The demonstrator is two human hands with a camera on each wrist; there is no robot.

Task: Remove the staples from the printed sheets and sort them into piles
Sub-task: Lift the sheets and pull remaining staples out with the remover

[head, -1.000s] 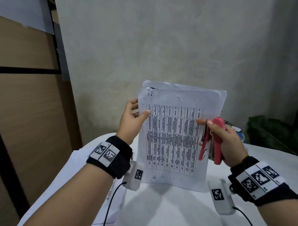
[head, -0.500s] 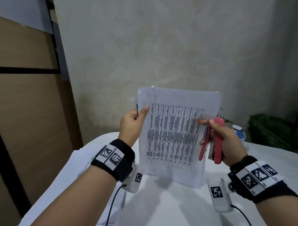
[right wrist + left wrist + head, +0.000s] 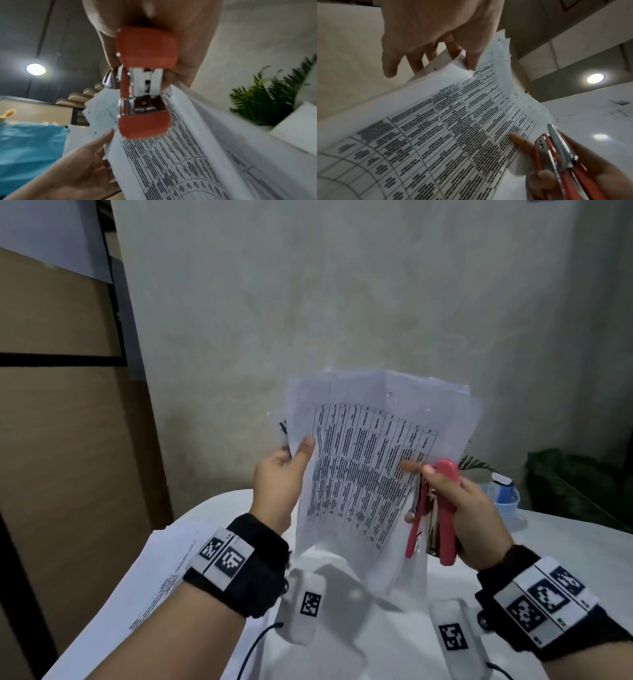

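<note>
A bundle of printed sheets (image 3: 359,474) with a table of text stands upright over the table, tilted and fanned at the top. My left hand (image 3: 294,455) pinches its left edge, thumb on the front and fingers behind. My right hand (image 3: 426,470) grips a red stapler (image 3: 442,522) in its palm, and its thumb and forefinger pinch the sheets' right edge. The left wrist view shows the sheets (image 3: 436,128) bowed below my left hand (image 3: 436,33). In the right wrist view the stapler (image 3: 145,54) points at the sheets (image 3: 171,155).
A pile of printed sheets (image 3: 154,577) lies on the left part of the white table (image 3: 376,645). A plastic water bottle (image 3: 503,498) and green plants (image 3: 575,484) stand at the back right. A wall rises close behind.
Both hands have come down with the sheets. The bundle now leans to the right, and its sheets have fanned apart at the top and left edge.
</note>
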